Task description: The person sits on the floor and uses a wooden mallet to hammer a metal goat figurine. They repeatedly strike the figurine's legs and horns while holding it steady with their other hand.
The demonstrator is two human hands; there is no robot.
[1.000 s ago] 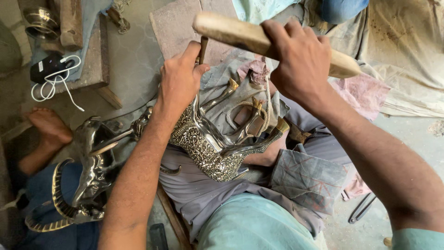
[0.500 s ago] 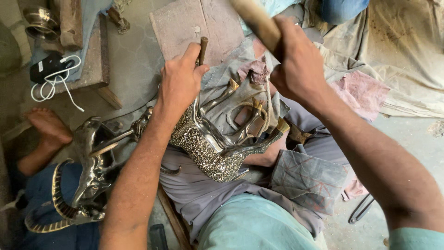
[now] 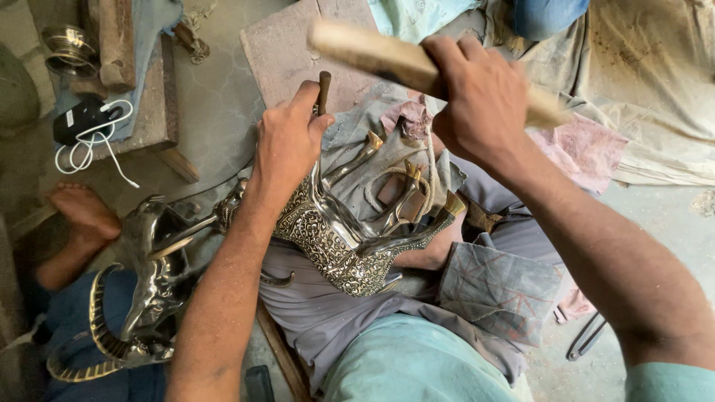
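From the head camera, the ornate metal animal figure [image 3: 350,231] lies upside down across the person's lap, its legs pointing up — cushioned there on grey cloth [image 3: 357,141], so the patterned body stays steady and exposed; the left hand [image 3: 287,145] has its grip closed round a thin dark punch [image 3: 324,89], held upright with its tip against the figure, likely to place the blow exactly; the right hand [image 3: 480,100] is clenched on a pale wooden mallet [image 3: 387,56], blurred above the punch; a second horned metal figure [image 3: 141,283] rests on the floor beside a bare foot [image 3: 78,212]
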